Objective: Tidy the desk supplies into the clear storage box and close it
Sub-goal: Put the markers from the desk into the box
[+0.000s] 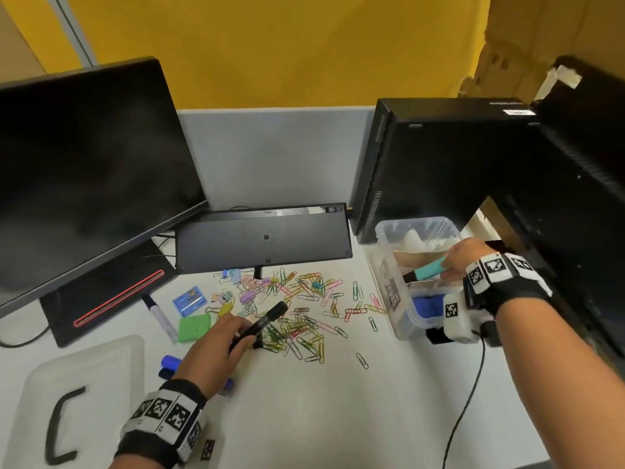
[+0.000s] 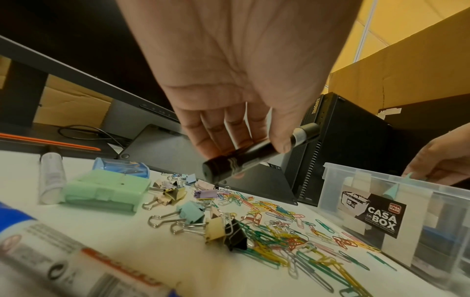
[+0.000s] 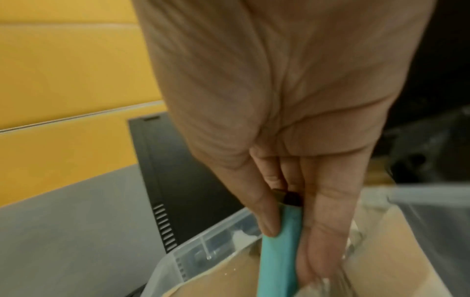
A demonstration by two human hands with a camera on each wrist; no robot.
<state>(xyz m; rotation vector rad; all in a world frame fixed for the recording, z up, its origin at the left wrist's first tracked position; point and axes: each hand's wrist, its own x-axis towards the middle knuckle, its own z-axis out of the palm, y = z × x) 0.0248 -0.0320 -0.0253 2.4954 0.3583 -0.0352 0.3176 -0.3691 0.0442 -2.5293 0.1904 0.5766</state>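
Note:
My left hand holds a black marker between thumb and fingers, lifted just above the pile of coloured paper clips; the left wrist view shows the black marker in the fingers. My right hand grips a teal marker over the open clear storage box at the right. In the right wrist view the teal marker points down into the clear storage box. The box lid with a black handle lies at the front left.
Binder clips, a green case, a small blue box, a white marker and a blue-capped marker lie on the desk. A monitor, a flipped keyboard and a black computer tower stand behind.

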